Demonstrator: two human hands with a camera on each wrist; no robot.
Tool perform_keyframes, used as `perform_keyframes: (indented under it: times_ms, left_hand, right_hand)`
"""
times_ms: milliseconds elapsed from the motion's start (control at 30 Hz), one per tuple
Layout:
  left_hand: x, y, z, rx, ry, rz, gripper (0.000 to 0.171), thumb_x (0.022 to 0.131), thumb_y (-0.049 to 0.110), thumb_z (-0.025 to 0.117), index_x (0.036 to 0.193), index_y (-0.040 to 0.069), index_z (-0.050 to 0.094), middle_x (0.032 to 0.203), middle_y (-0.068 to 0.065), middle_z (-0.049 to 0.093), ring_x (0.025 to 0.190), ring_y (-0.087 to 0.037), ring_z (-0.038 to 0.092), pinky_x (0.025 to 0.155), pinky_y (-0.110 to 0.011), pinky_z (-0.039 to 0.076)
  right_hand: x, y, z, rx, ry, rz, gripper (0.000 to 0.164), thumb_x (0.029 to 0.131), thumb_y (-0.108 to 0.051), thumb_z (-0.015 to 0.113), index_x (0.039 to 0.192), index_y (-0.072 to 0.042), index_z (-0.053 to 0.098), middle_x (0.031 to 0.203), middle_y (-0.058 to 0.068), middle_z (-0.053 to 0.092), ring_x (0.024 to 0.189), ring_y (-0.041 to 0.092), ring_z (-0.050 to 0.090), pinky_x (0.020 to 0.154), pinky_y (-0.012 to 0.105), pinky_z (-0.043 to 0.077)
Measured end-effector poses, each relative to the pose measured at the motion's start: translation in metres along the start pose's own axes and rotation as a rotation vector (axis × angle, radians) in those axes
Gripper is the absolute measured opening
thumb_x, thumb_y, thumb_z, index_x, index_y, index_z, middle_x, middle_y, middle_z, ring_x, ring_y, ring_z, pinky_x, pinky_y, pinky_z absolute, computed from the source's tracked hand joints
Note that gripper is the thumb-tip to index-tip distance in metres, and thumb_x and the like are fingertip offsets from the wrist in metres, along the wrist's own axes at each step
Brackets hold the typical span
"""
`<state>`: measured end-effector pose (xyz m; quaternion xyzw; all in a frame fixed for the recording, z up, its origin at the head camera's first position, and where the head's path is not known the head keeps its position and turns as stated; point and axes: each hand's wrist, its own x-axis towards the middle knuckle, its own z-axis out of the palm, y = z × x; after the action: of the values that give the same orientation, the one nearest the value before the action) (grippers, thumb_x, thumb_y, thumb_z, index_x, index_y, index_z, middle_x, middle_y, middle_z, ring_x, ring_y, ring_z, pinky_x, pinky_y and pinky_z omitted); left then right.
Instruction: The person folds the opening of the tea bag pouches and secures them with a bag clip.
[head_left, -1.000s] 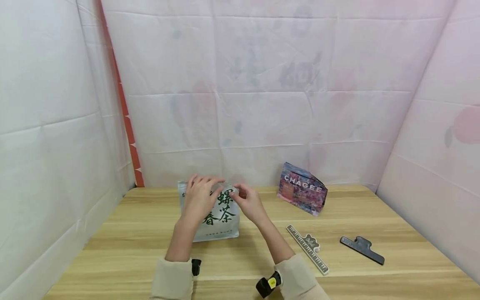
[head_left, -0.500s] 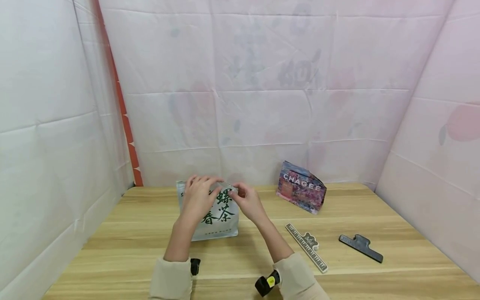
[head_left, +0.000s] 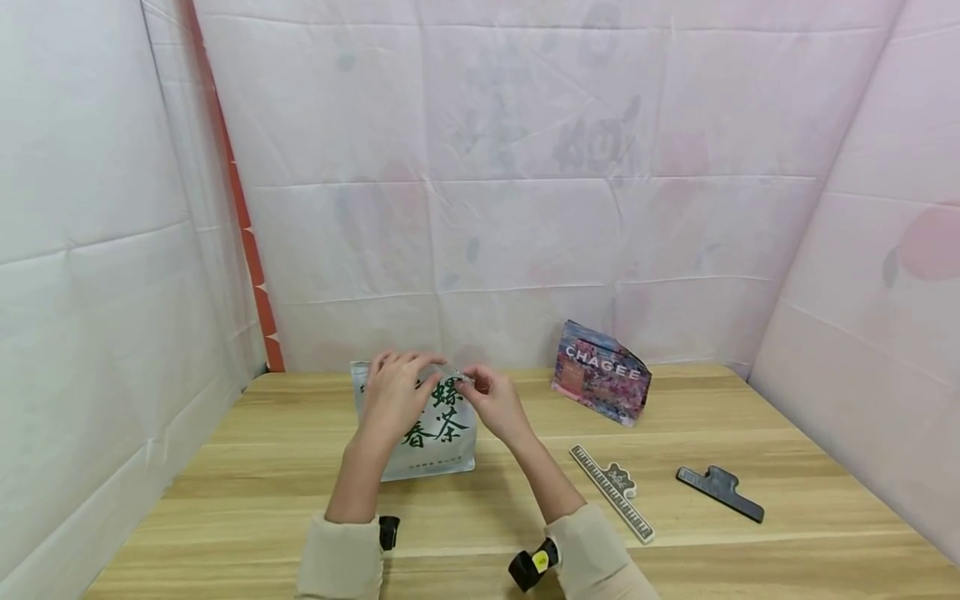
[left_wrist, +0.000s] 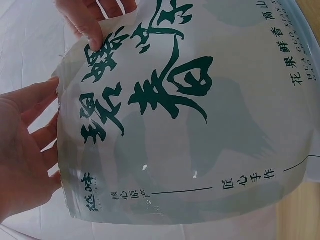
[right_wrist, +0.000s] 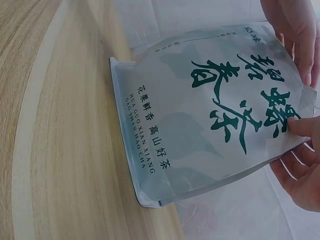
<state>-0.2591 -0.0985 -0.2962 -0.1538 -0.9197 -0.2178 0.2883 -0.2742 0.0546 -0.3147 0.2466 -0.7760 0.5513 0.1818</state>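
Observation:
A pale silver-green tea pouch [head_left: 442,450] with dark green characters stands on the table in the head view. My left hand [head_left: 397,392] holds its top edge; in the left wrist view the thumb meets the rim and the other fingertips pass behind it. With my right hand [head_left: 495,404] I pinch the top right corner. In the right wrist view the right thumb [right_wrist: 300,126] lies on the pouch's printed front, the other fingers behind. The pouch's mouth is largely hidden by the hands.
A purple-blue CHAGEE pouch [head_left: 603,372] stands at the back right. Nearer lie a pale clip with a piano-key pattern [head_left: 611,493] and a black clip [head_left: 720,493] on the wooden table [head_left: 262,467]. White printed sheets [head_left: 525,208] hang behind and at both sides.
The whole head view has shifted slightly. Both hands keep their places at the tea pouch's top edge, with only tiny finger movement on the right.

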Motion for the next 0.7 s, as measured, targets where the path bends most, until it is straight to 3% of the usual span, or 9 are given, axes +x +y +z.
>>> perform_keyframes:
  times_ms: [167, 300, 500, 700]
  left_hand:
    - [0.000, 0.000, 0.000, -0.007, 0.001, 0.000, 0.021, 0.087, 0.019, 0.065, 0.107, 0.019, 0.068, 0.107, -0.003, 0.063, 0.102, -0.026, 0.054, 0.101, -0.043, 0.024]
    - [-0.001, 0.000, 0.000, -0.010, -0.007, -0.006, 0.020, 0.087, 0.020, 0.064, 0.107, 0.019, 0.067, 0.107, -0.003, 0.063, 0.103, -0.026, 0.053, 0.101, -0.043, 0.023]
    - [-0.001, 0.001, -0.001, -0.012, -0.013, -0.010, 0.020, 0.088, 0.020, 0.064, 0.107, 0.019, 0.067, 0.108, -0.003, 0.063, 0.103, -0.026, 0.053, 0.102, -0.043, 0.022]
    - [0.000, 0.001, -0.001, -0.010, -0.012, -0.008, 0.019, 0.088, 0.020, 0.064, 0.106, 0.019, 0.068, 0.108, -0.003, 0.063, 0.102, -0.026, 0.054, 0.101, -0.043, 0.023]
  right_hand:
    - [0.006, 0.025, 0.003, 0.001, -0.008, -0.005, 0.006, 0.082, 0.004, 0.064, 0.088, 0.006, 0.064, 0.085, 0.015, 0.064, 0.076, 0.023, 0.060, 0.065, 0.029, 0.049]
    - [0.010, 0.042, 0.001, 0.004, -0.066, 0.031, 0.011, 0.084, -0.005, 0.065, 0.093, 0.001, 0.065, 0.094, 0.013, 0.065, 0.084, 0.022, 0.061, 0.071, 0.032, 0.050]
    - [0.011, 0.036, -0.010, 0.166, -0.216, 0.185, 0.025, 0.091, -0.011, 0.058, 0.109, 0.005, 0.059, 0.111, 0.016, 0.060, 0.102, 0.028, 0.055, 0.087, 0.041, 0.043]
    - [0.013, 0.041, -0.013, 0.306, -0.250, 0.244, 0.033, 0.099, -0.015, 0.043, 0.119, 0.009, 0.053, 0.118, 0.018, 0.055, 0.112, 0.032, 0.049, 0.097, 0.045, 0.034]
